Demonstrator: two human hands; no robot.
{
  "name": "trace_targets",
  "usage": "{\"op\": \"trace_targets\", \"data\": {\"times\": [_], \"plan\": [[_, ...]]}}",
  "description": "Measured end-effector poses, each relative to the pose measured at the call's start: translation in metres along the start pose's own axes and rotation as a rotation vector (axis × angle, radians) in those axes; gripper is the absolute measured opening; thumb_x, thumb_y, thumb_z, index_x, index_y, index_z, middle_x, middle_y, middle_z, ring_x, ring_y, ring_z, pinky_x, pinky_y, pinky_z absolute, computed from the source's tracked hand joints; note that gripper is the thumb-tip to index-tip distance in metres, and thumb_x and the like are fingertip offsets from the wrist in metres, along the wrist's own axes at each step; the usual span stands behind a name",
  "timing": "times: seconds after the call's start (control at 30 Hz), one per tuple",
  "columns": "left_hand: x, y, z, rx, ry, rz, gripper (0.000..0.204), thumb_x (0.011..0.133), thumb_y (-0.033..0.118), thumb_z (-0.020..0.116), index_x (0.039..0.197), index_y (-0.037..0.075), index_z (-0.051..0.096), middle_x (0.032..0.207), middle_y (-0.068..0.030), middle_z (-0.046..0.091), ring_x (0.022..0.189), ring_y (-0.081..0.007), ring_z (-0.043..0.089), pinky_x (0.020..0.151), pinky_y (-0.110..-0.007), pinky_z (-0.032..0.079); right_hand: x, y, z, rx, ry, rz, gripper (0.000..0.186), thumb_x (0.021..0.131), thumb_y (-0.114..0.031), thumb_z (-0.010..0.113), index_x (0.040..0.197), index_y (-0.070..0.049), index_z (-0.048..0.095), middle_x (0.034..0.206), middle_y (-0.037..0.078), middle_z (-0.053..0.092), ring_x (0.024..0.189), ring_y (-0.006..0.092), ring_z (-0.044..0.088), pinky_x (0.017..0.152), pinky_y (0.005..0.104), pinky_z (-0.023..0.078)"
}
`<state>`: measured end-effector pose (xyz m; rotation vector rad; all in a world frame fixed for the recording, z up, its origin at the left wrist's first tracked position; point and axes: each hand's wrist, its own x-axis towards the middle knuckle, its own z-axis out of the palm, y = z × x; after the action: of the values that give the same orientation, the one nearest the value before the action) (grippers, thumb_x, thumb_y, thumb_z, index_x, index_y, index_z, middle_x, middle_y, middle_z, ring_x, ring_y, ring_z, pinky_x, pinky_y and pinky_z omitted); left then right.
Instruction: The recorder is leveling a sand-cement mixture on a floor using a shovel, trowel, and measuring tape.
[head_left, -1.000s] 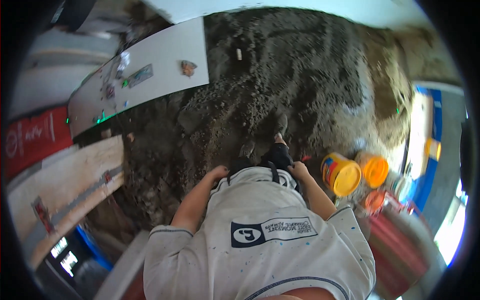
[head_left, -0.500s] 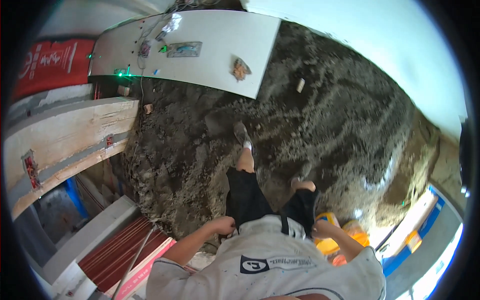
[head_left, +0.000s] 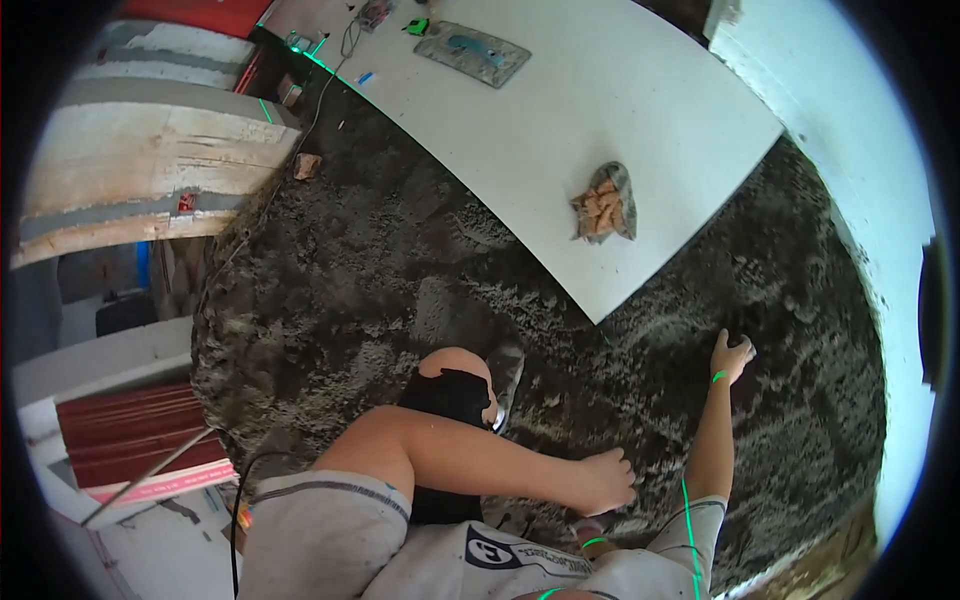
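My right hand [head_left: 733, 352] reaches to the dark, rough floor [head_left: 790, 440] beside the white board [head_left: 690, 90], fingers curled around something small that I cannot make out. My left hand [head_left: 603, 481] is lower, left of it, just above the floor with bent, parted fingers and nothing visible in it. My bent knee [head_left: 450, 372] is beside my left forearm. On the board lie a crumpled bag with orange-brown lumps [head_left: 602, 203], a grey float with a blue handle [head_left: 470, 52] and a small green device [head_left: 417, 27]. Green laser lines cross my right arm and shirt.
A white wall [head_left: 855, 130] curves along the right. At left are pale beams [head_left: 120, 160], red-brown panels [head_left: 130, 435], a metal rod [head_left: 150, 475] and a dangling cable [head_left: 250, 475]. A broken brick piece [head_left: 307, 167] lies by the board's left side, near more wires and small items.
I have crouched and turned toward the board, which now appears larger and closer. Both hands have left my waist and moved down toward the floor, the right one reaching farthest forward.
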<state>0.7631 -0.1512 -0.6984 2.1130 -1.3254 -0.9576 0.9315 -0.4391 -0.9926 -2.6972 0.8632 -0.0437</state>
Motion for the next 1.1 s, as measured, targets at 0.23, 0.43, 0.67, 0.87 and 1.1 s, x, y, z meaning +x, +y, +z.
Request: {"op": "trace_targets", "data": {"times": [0.23,0.43,0.67,0.87,1.1], "plan": [[-0.002,-0.048,-0.018,0.046,0.116,0.094,0.022,0.085,0.027,0.07,0.096,0.008,0.074,0.1,-0.0078,0.069,0.1,-0.0263,0.063,0.089,-0.044,0.044,0.014,0.002,0.041,-0.025,0.348,-0.203,0.034,0.091,-0.022,0.072,0.118,-0.001,0.069,0.112,0.021,0.07,0.107,0.0419,0.066,0.093,0.0509,0.055],[-0.022,-0.048,-0.023,-0.022,0.132,0.137,0.026,0.083,0.029,0.074,0.098,0.009,0.078,0.105,-0.0113,0.074,0.103,-0.0301,0.069,0.087,-0.045,0.047,0.011,-0.009,0.022,-0.211,0.405,-0.136,0.052,0.084,-0.02,0.073,0.132,-0.003,0.062,0.117,0.022,0.065,0.111,0.0421,0.063,0.097,0.0534,0.053],[-0.028,-0.062,-0.01,0.024,0.002,0.216,0.021,0.089,0.024,0.067,0.097,0.006,0.075,0.104,-0.011,0.072,0.101,-0.0294,0.068,0.09,-0.046,0.047,0.033,0.08,0.028,0.042,0.18,0.191,0.052,0.09,-0.037,0.071,0.122,0.003,0.066,0.103,0.024,0.072,0.099,0.0451,0.07,0.095,0.0542,0.056],[-0.017,-0.083,-0.004,0.109,-0.099,0.099,0.029,0.086,0.027,0.073,0.104,0.005,0.077,0.111,-0.0127,0.074,0.107,-0.0298,0.069,0.092,-0.047,0.048,-0.042,0.048,-0.028,0.958,-0.021,0.458,0.051,0.094,-0.034,0.07,0.128,0.004,0.068,0.105,0.022,0.076,0.096,0.0401,0.071,0.088,0.0524,0.055],[0.039,-0.06,-0.013,0.161,-0.03,0.446,0.027,0.078,0.023,0.077,0.1,0.006,0.08,0.098,-0.0124,0.077,0.095,-0.0316,0.074,0.082,-0.048,0.053,-0.118,0.302,-0.019,0.121,0.073,-0.235,0.05,0.111,-0.039,0.049,0.126,0.005,0.069,0.109,0.027,0.075,0.094,0.0391,0.068,0.085,0.0501,0.054]]}}
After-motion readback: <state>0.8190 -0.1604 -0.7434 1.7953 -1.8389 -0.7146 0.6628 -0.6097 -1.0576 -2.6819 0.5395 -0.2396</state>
